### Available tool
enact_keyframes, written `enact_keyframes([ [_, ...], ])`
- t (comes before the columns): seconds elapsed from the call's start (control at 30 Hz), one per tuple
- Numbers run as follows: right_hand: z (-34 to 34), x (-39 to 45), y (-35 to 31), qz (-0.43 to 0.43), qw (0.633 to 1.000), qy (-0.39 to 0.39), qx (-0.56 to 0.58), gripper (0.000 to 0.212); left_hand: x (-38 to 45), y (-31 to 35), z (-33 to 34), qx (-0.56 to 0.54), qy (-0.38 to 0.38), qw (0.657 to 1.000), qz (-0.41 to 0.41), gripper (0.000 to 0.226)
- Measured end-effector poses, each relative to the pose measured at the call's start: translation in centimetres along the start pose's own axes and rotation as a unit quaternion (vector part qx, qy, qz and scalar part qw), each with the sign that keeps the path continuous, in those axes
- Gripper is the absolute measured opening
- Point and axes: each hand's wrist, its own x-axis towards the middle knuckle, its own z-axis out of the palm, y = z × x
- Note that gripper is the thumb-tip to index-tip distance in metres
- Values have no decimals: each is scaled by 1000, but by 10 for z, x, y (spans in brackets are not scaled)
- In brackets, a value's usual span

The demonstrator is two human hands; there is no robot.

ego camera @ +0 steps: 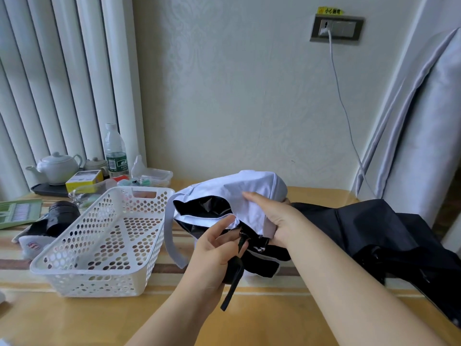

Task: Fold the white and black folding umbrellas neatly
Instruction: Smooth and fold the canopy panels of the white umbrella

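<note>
Head view: the camera looked down at 2 bare forearms working over a yellow striped surface [274,318].
White umbrella [252,193]: it was held above the middle of the surface, a half-gathered bundle with white cloth outside and black lining showing in the folds.
Right hand [272,221]: it lay over the white canopy from the right, fingers [249,196] curled on the cloth and gripping the bundle.
Left hand [214,248]: it came from below at the handle end, fingers closed narrowly around the black wrist strap [233,283]; the index finger stretched up to the edge of the white cloth.
White closure strap [171,236]: it hung loose from the bundle's left side, beside the basket.
Black umbrella [374,233]: it lay crumpled and unfolded on the surface to the right, partly behind the right forearm.
Hidden or cut off: the white umbrella's handle was mostly covered by the left hand; the black umbrella's far end ran out of the frame at the right edge; its shaft could not be made out.
White basket [104,245]: it stood on the surface, perforated, just left of the white umbrella.
Writing: a yellow sticker [330,10] over the wall socket [336,27] carried Chinese characters; the water bottle [114,151] had a green label too small to read.
Back left: a white teapot [56,168] sat on a dark tray [47,189], beside a yellow box [83,181].
</note>
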Motion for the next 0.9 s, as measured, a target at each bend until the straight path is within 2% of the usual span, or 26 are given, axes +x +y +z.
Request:
enact_keyframes([
  [0.03, -2, 3, 1, 7, 1000, -2, 9, 136, 1, 0, -2, 0, -2, 1000, 0, 61],
  [0.13, -4, 7, 2, 5, 1000, -18, 23, 76, 3, 0, -5, 51, -13, 999, -2, 59],
  [0.2, -3, 8, 2, -17, 999, -22, 37, 57, 3, 0, -3, 99, -4, 995, 8, 52],
  [0.3, -1, 9, 0, -41, 997, -25, 58, 58, 1, 2, -2, 131, 42, 990, 27, 34],
  [0.37, -2, 9, 0, -49, 995, -34, 76, 59, 1, 6, -4, 133, 48, 989, 40, 34],
  [0.43, -3, 7, 0, -58, 993, -44, 95, 48, 5, 12, -7, 138, 60, 988, 48, 34],
  [0.57, -4, 6, 4, -75, 987, -58, 134, 37, 19, 18, -9, 45, 116, 992, -4, 9],
  [0.63, -5, 5, 4, -82, 982, -66, 155, 33, 22, 17, -12, 16, 126, 992, -21, 10],
  [0.73, -5, 3, 3, -94, 977, -72, 175, 32, 23, 15, -15, 57, 113, 992, -18, 13],
  [0.83, -4, 2, 1, -115, 976, -70, 174, 37, 19, 14, -11, 126, 112, 985, -48, 6],
  [0.9, -4, 3, 0, -132, 973, -69, 179, 37, 9, 14, -8, 181, 112, 975, -66, 14],
])
